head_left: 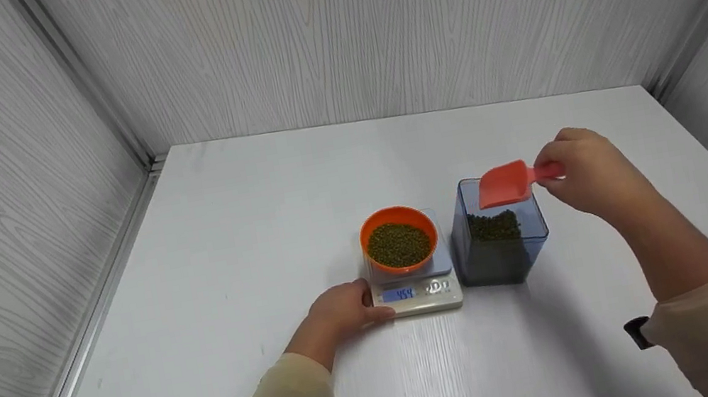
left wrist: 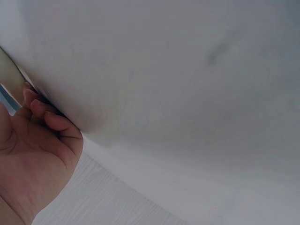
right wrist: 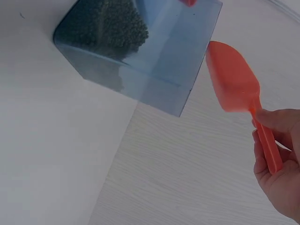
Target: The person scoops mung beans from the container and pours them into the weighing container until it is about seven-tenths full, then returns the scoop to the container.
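A white kitchen scale (head_left: 419, 305) lies on the table, its lit display showing digits. My left hand (head_left: 342, 308) grips its front left corner, thumb along the front edge and fingers curled at the side. On the scale's platform stands an orange bowl (head_left: 394, 215) partly filled with small green grains (head_left: 398, 245). To its right is a tall, clear bluish container (head_left: 533, 226) with more of the dark green grains in it. My right hand (head_left: 586, 175) pinches the handle of a red-orange scoop (right wrist: 233, 79), whose blade overlaps the container's open top in the head view.
A white table (head_left: 241, 210) carries everything. Pale wood-grain panels (head_left: 333, 29) stand behind it and at both sides, with a metal rail (head_left: 120, 259) along the left edge. A small black piece (head_left: 638, 333) sticks out by the right sleeve.
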`<state>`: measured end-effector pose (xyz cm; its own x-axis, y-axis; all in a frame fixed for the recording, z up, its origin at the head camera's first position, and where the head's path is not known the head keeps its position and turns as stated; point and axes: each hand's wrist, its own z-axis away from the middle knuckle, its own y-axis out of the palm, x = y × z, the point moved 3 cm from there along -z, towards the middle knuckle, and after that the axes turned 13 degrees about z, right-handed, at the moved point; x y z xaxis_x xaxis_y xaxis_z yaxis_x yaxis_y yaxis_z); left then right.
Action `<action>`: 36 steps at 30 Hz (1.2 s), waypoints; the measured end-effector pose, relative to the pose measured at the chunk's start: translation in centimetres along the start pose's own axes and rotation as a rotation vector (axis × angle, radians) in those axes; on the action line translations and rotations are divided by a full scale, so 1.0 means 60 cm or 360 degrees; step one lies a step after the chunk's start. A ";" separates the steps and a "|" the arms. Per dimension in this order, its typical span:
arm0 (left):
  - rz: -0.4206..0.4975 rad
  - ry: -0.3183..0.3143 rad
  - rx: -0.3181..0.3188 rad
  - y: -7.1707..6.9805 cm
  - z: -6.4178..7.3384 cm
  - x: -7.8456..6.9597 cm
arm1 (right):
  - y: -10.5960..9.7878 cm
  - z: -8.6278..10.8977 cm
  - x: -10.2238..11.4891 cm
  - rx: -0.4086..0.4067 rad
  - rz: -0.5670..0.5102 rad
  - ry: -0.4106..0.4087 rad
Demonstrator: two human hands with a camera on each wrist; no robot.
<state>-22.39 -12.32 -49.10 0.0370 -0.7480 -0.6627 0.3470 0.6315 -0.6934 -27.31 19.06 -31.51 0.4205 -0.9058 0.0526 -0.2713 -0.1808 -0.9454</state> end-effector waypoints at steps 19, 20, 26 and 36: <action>-0.0006 0.0012 0.0003 0.000 0.002 0.000 | 0.099 -0.003 0.024 0.0351 0.0367 -0.0182; -0.0011 0.0017 -0.0001 -0.001 0.002 -0.001 | 0.100 -0.003 0.026 0.0351 0.0370 -0.0191; -0.0023 0.0033 -0.0021 -0.002 0.004 -0.002 | 0.107 -0.007 0.034 0.0354 0.0371 -0.0227; 0.0023 0.0028 -0.0020 0.000 0.003 -0.001 | 0.131 -0.012 0.032 0.0399 0.0191 -0.0253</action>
<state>-22.23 -12.33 -48.99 0.0255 -0.7350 -0.6776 0.3350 0.6449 -0.6869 -29.28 15.65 -38.58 0.5336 -0.8402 -0.0965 -0.1136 0.0418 -0.9926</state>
